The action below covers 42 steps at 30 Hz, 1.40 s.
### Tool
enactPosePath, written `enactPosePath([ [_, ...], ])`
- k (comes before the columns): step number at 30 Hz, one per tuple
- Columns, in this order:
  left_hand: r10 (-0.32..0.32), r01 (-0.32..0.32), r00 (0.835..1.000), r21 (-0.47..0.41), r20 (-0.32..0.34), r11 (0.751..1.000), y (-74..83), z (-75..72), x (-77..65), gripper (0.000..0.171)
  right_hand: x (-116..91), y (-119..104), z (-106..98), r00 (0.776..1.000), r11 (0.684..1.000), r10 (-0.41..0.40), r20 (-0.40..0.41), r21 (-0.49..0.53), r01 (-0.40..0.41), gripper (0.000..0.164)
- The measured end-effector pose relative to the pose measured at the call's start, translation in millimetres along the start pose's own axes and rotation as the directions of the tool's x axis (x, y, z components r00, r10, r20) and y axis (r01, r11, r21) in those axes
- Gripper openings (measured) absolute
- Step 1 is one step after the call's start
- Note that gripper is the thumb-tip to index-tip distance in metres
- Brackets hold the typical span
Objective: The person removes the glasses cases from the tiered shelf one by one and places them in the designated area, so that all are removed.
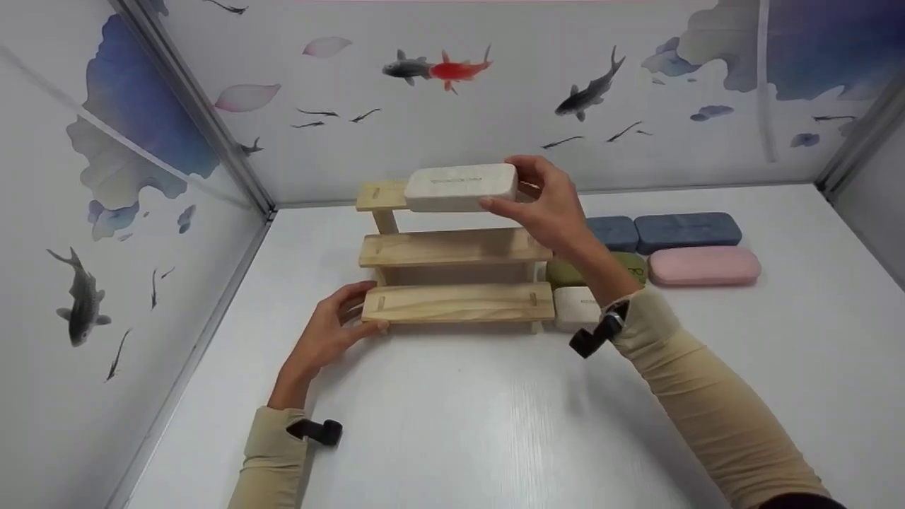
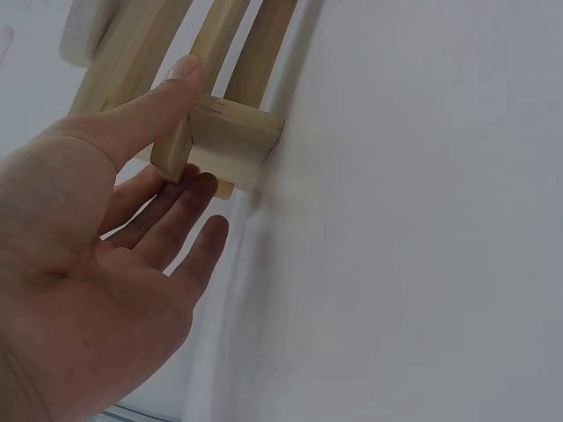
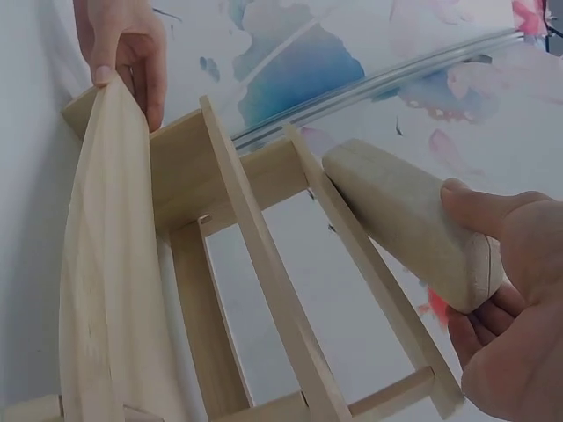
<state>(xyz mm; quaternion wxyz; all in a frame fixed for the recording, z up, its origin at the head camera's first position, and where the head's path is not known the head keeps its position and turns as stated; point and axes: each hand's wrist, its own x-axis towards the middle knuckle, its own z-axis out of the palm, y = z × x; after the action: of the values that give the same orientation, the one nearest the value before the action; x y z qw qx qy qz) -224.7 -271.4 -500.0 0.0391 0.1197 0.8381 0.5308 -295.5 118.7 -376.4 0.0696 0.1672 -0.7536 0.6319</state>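
Note:
A three-tier wooden display rack [image 1: 458, 304] stands on the white table. At its left end my left hand [image 1: 329, 332] pinches the lowest board, the thumb at the front edge and the fingers behind, as the left wrist view shows around the board's end [image 2: 176, 149]. My right hand [image 1: 548, 201] grips the right end of a white glasses case [image 1: 459, 185] between thumb and fingers. That case lies lengthwise along the top tier [image 1: 382, 196], overlapping it and hiding most of it. In the right wrist view, the case [image 3: 396, 220] is right at the top board's edge.
Right of the rack lie more glasses cases: two blue ones [image 1: 687, 232], a pink one [image 1: 705, 266], a green one [image 1: 558, 272] and a white one [image 1: 574, 307], some partly behind my right arm. Printed walls [image 1: 452, 141] enclose the table at the back and sides.

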Motion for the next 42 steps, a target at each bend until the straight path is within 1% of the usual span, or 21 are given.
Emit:
enactPosePath([
  [5, 0.009, -0.009, 1.000, -0.010, 0.002, 1.000, 1.5, 0.4, 0.3, 0.081, -10.4, 8.4, -22.8, 0.999, 1.000, 0.012, 0.032, 0.013, -0.012, 0.075],
  [8, 0.002, -0.002, 1.000, -0.006, 0.003, 1.000, 2.2, -0.2, -0.3, 0.081, -15.4, 10.8, -31.7, 0.999, 1.000, 0.007, 0.037, 0.007, -0.007, 0.074],
  [12, -0.009, 0.009, 1.000, 0.002, 0.000, 1.000, 1.9, -0.3, -1.1, 0.079, -22.5, 13.5, -40.0, 1.000, 1.000, -0.002, 0.031, 0.006, 0.002, 0.073],
  [19, -0.006, 0.006, 1.000, 0.006, -0.003, 1.000, 2.4, 0.9, -1.3, 0.080, -35.8, 20.1, -55.5, 0.998, 0.998, -0.070, 0.011, 0.012, 0.069, 0.069],
  [22, -0.013, 0.013, 1.000, 0.005, -0.008, 1.000, 2.6, 0.6, -1.1, 0.081, -43.6, 22.8, -62.2, 0.997, 0.997, -0.078, -0.010, 0.019, 0.078, 0.068],
  [26, -0.018, 0.018, 1.000, -0.008, -0.003, 1.000, 1.8, 0.4, -0.1, 0.081, -54.4, 28.6, -72.6, 0.996, 0.996, -0.071, -0.048, 0.057, 0.074, 0.065],
  [31, -0.011, 0.011, 1.000, -0.021, 0.005, 1.000, -0.1, 0.9, 0.6, 0.081, -68.5, 38.9, -87.1, 0.997, 0.991, -0.035, -0.073, 0.124, 0.044, 0.064],
  [39, -0.009, 0.009, 1.000, -0.003, 0.000, 1.000, 0.1, 1.1, -0.3, 0.081, -85.1, 53.3, -108.4, 0.997, 0.974, -0.058, -0.042, 0.217, 0.065, 0.065],
  [42, -0.009, 0.009, 1.000, 0.005, -0.003, 1.000, 0.6, 1.2, -0.6, 0.081, -89.4, 58.6, -115.2, 0.998, 0.971, -0.053, -0.035, 0.233, 0.060, 0.067],
])
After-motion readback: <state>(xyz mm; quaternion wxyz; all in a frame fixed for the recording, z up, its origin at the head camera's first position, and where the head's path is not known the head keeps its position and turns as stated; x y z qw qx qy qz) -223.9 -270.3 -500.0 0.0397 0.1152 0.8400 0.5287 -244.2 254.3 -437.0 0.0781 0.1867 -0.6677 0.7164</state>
